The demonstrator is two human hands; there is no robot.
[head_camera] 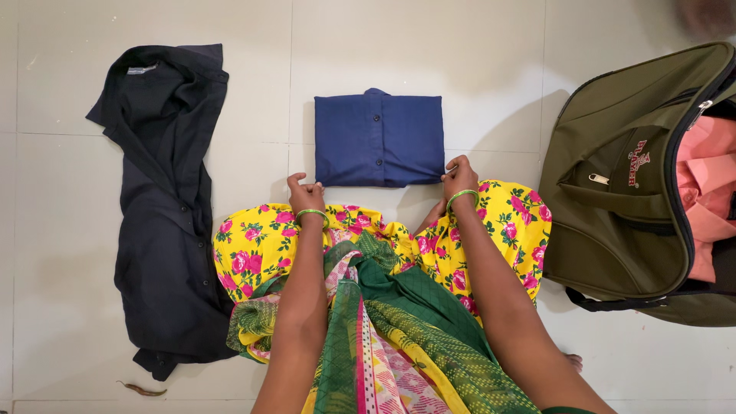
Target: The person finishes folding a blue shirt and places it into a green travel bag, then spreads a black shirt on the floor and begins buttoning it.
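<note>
left hand (305, 196): I see it at the near left corner of the folded blue shirt (379, 139), fingers curled, tips touching the hem; pinch or just touch, I can't tell. Green bangle on wrist.
right hand (459, 178): at the near right corner of the same shirt, fingers bent and closed on the edge, looks like a light pinch of the cloth.
folded blue shirt: neat rectangle, button placket up, flat on the floor (491, 69), centre, just beyond my knees.
black shirt (165, 222): spread loose on the floor, left, well apart from the blue one.
olive bag (621, 192): right, unzipped, pink cloth (704, 199) inside.
lap: yellow floral dress (253, 249), green patterned scarf (399, 322).
</note>
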